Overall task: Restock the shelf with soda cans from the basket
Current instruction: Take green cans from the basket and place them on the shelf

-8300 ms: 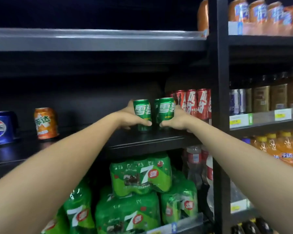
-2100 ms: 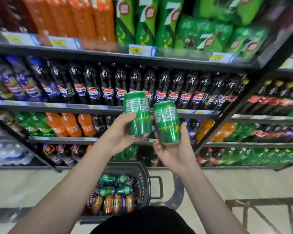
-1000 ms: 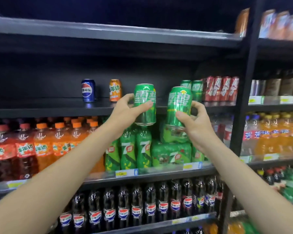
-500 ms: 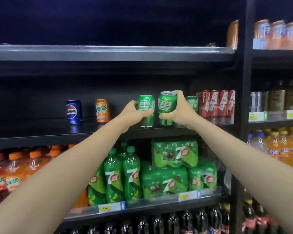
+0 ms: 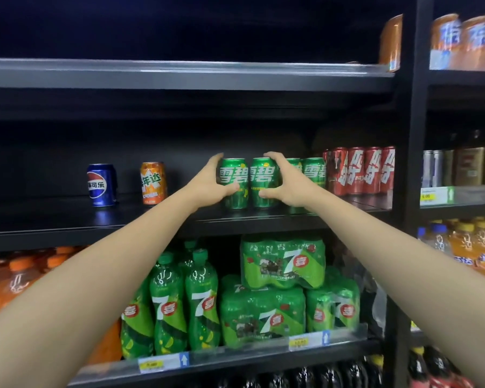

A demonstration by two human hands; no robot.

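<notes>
Two green Sprite cans (image 5: 248, 182) grasped, one per hand: left hand (image 5: 211, 182), right hand (image 5: 289, 183). Seat them flat on the shelf (image 5: 263, 219), beside shelved Sprite cans (image 5: 314, 172), then let go.

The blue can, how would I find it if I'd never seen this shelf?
Look at the dark middle shelf above the green bottles. Far left of the hands stands the blue can, beside an orange can. It is the only blue one, with a red, white and blue circle.
</notes>
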